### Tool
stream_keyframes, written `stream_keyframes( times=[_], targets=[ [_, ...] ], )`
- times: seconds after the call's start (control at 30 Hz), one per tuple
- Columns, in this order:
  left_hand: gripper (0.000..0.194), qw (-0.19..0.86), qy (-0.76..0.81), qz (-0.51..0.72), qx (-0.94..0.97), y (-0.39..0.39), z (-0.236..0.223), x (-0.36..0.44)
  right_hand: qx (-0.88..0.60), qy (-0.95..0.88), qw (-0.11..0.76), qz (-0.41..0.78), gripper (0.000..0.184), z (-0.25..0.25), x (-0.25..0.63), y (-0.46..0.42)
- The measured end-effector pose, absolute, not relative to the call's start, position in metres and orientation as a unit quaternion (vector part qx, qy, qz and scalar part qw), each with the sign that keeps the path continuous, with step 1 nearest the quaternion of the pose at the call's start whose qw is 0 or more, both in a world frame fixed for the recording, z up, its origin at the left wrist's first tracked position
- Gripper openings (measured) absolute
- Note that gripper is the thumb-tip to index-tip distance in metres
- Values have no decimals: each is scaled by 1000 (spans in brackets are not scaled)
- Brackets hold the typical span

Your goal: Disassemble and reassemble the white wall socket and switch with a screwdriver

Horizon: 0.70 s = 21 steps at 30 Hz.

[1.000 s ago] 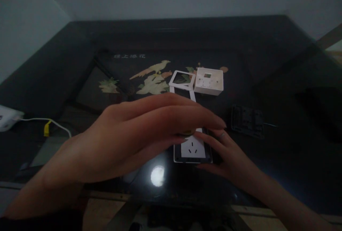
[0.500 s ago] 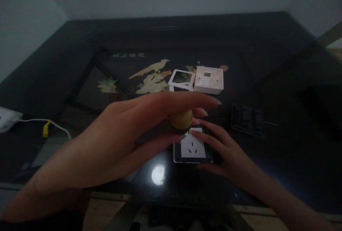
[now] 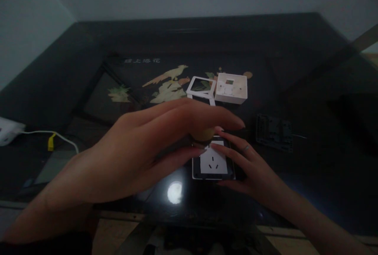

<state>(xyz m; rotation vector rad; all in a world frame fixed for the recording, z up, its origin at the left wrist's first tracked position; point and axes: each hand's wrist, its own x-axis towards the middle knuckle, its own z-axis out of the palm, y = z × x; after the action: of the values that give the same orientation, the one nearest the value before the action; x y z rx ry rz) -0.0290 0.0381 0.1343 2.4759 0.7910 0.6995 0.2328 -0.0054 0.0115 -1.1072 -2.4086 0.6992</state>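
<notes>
My left hand (image 3: 153, 141) is closed around the yellowish, rounded handle of a screwdriver (image 3: 203, 133). Its forefinger stretches over the handle and hides most of it; the shaft and tip are out of sight. Below lies a wall socket (image 3: 213, 164) with a white face and a dark frame, flat on the table. The screwdriver stands over the socket's far left part. My right hand (image 3: 251, 160), with a ring on one finger, grips the socket from the right, fingers on its face and far edge, thumb at the near edge.
On the glossy dark table (image 3: 141, 196), a white cover frame (image 3: 189, 89) lies beyond my left hand, touching or close to an open white mounting box (image 3: 232, 89). To the right is a dark plastic part (image 3: 274, 133). A white device (image 3: 10, 131) with a cord sits far left.
My left hand has turned slightly, its forefinger dropping lower and covering more of the yellow handle. My right hand and the socket stay almost where they were.
</notes>
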Motion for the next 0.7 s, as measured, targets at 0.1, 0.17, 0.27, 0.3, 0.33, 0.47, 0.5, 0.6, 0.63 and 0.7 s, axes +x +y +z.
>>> stream_keyframes(
  times=[0.1, 0.17, 0.27, 0.3, 0.33, 0.47, 0.5, 0.6, 0.63, 0.7],
  targets=[
    [27, 230, 286, 260, 893, 39, 134, -29, -396, -861, 201, 247, 77, 12, 233, -5],
    [21, 229, 277, 260, 896, 39, 135, -29, -396, -861, 206, 243, 77, 11, 233, -6],
    [13, 219, 272, 264, 899, 37, 135, -27, -392, -862, 211, 241, 78, 10, 233, -6],
    [13, 217, 272, 268, 898, 37, 135, -27, -390, -863, 213, 241, 78, 10, 233, -6],
    [15, 217, 271, 269, 899, 36, 134, -27, -388, -864, 214, 241, 79, 10, 233, -5],
    [36, 241, 275, 257, 895, 33, 137, -29, -388, -864, 205, 245, 76, 11, 233, -5],
    [37, 246, 285, 253, 891, 33, 138, -30, -391, -864, 200, 246, 75, 11, 233, -5],
    [33, 248, 303, 237, 889, 34, 140, -32, -394, -863, 198, 247, 76, 10, 233, -6],
    [32, 242, 300, 236, 892, 35, 140, -32, -395, -862, 200, 246, 77, 9, 234, -6],
    [32, 216, 284, 252, 899, 35, 137, -32, -396, -860, 207, 245, 79, 8, 234, -6]
  ],
)
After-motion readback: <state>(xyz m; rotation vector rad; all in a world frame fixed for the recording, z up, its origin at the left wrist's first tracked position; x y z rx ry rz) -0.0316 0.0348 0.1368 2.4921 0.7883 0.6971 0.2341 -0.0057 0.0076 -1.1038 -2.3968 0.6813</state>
